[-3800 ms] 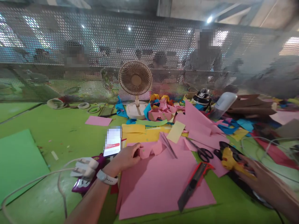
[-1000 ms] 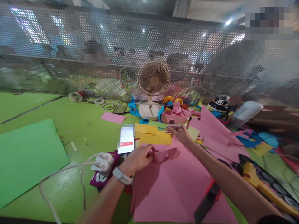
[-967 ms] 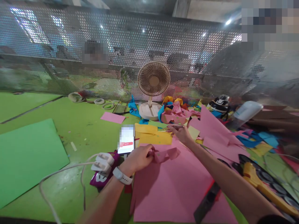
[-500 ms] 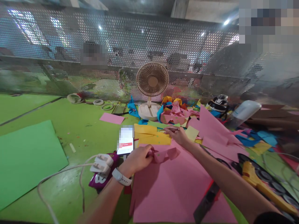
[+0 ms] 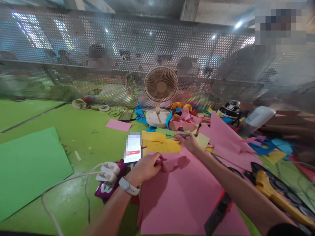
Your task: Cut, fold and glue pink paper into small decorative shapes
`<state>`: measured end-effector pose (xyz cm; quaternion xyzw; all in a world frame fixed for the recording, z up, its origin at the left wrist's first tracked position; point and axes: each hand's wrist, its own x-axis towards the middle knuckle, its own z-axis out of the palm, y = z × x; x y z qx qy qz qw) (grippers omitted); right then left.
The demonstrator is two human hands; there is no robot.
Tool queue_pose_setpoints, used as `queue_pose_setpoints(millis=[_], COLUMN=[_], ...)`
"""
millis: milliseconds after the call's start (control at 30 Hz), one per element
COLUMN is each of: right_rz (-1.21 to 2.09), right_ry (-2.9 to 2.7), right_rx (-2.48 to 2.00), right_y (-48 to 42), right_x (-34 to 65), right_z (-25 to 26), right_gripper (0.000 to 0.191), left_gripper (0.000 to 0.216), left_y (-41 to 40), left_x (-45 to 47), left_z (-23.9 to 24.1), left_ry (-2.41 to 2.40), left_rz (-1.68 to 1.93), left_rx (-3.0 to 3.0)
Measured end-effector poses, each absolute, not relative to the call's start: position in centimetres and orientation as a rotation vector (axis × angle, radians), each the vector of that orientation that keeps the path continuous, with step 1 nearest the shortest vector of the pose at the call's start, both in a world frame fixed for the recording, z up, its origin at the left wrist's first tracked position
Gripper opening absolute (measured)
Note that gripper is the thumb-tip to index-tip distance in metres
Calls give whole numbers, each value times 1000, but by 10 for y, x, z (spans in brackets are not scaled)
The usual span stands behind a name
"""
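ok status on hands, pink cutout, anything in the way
Left hand pinching pink cutout. Right hand holding tweezers, apart from it. Utility knife on pink sheet.

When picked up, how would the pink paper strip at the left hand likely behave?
The pink paper strip is probably light, being thin. Its bends may add slight stiffness. Pinched at one end by the left hand, its far end might sag.

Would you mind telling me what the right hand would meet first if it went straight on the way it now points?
Ahead of the right hand, most likely the light green paper strip would come first, though depth is unclear and the hand might pass above it.
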<state>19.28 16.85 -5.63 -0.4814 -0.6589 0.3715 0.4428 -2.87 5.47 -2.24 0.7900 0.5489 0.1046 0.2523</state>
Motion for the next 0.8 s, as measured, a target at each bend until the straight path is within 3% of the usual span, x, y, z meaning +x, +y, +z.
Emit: queue_pose_setpoints(millis=[233,800], right_rz=[1069,1199], right_ry=[-1447,-1259], right_rx=[-1173,-1076], right_y=[175,162], right_x=[192,199], right_z=[-61,-43], right_gripper=[48,42], left_gripper=[28,29], left_y=[55,56], left_x=[-29,-31], left_z=[-23,-21], left_ry=[1482,1506], left_rz=[306,357], left_rx=[2168,2119])
